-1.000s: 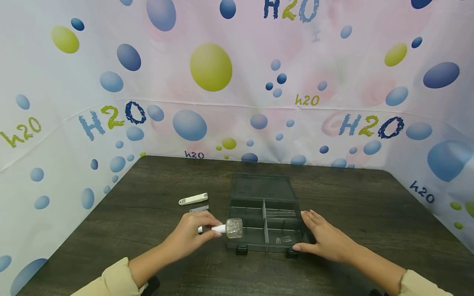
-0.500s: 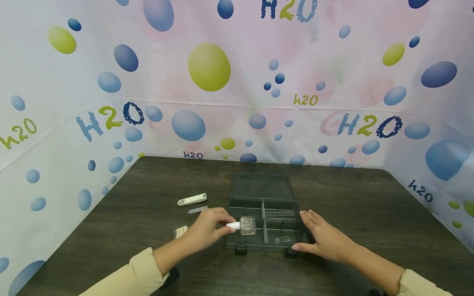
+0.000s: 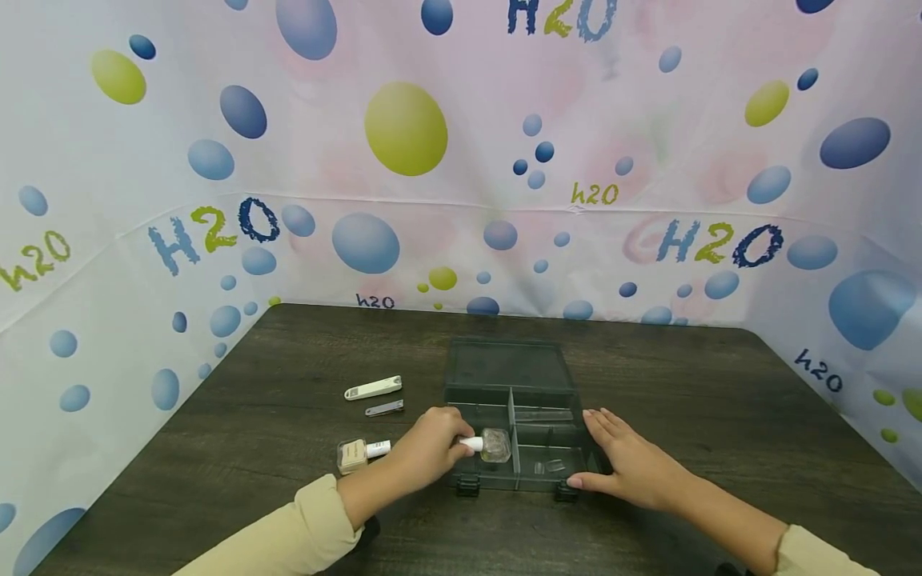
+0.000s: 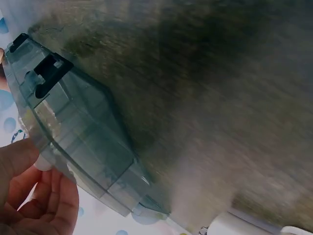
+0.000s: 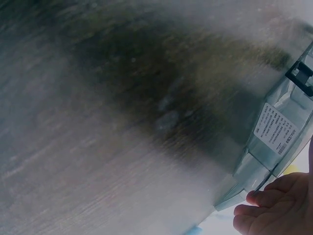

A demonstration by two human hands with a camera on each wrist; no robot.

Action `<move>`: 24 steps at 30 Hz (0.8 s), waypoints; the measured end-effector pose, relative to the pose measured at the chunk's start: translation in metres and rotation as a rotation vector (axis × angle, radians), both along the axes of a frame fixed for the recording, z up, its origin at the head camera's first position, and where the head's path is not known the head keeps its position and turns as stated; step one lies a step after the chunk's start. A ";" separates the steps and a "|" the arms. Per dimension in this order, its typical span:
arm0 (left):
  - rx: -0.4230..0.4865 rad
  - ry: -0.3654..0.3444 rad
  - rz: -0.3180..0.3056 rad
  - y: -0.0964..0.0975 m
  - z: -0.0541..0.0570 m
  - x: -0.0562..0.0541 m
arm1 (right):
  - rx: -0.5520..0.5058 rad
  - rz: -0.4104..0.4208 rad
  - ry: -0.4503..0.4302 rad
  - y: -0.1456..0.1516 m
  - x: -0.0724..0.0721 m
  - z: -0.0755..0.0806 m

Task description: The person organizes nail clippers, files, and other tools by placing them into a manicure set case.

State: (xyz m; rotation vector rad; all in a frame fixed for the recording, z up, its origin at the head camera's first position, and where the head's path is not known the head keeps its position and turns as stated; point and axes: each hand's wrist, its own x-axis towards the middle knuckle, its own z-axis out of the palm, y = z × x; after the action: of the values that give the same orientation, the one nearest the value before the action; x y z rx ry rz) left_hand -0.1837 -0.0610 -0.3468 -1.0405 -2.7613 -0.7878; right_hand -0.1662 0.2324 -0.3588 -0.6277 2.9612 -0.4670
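My left hand [image 3: 434, 440] pinches the white cap [image 4: 43, 164] of a small clear nail polish bottle [image 3: 496, 446]. The bottle lies sideways over the front left compartment of a dark see-through organizer box [image 3: 490, 483], its square glass end close to the middle divider. My right hand [image 3: 634, 466] rests against the box's right side, fingers straight along the wall and thumb at the right front latch [image 3: 567, 490]. In the right wrist view, the fingertips touch the edge of the box, which bears a white label [image 5: 275, 128].
The box's lid [image 3: 510, 364] lies folded back. Small clear pieces [image 3: 555, 466] sit in the front right compartment. Left of the box are a white nail clipper [image 3: 373, 389], a smaller silver one [image 3: 385, 408] and a beige nail polish bottle [image 3: 353, 456] with a white cap.
My left hand has carried the clear bottle rightward from the box's left edge into the front left compartment area, uncovering the beige bottle. The right hand stays in place.
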 end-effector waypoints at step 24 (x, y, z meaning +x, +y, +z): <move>-0.354 0.065 0.139 0.022 -0.001 -0.006 | 0.038 0.011 -0.015 -0.001 0.000 0.009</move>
State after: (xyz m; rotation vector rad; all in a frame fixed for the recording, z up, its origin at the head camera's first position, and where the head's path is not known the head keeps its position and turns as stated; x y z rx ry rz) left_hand -0.1900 -0.0389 -0.3479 -0.8876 -2.9407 -0.2462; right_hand -0.1659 0.2316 -0.3501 -0.6331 2.9437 -0.4113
